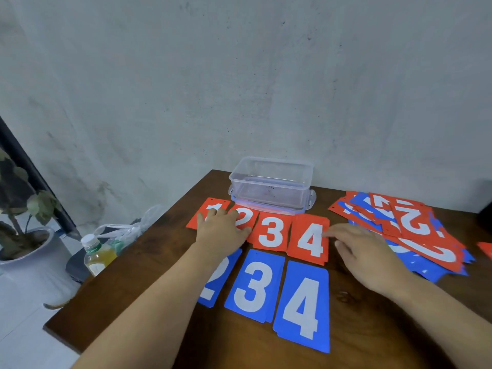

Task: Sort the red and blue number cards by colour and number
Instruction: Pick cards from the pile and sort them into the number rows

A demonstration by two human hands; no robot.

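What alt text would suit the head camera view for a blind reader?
A left hand rests on the red 1 and 2 cards while the right hand touches the red 4 card. Blue cards 2, 3, 4 lie nearer; a mixed pile sits right.

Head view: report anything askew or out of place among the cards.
The unsorted pile on the right is a loose, overlapping mix of red and blue, numbers upside down. The blue 3 stack sits tilted, edges fanned.

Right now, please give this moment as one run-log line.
left hand: flat on red 1, red 2 | right hand: at red 4 edge | blue row: 2, 3, 4 | mixed pile: right
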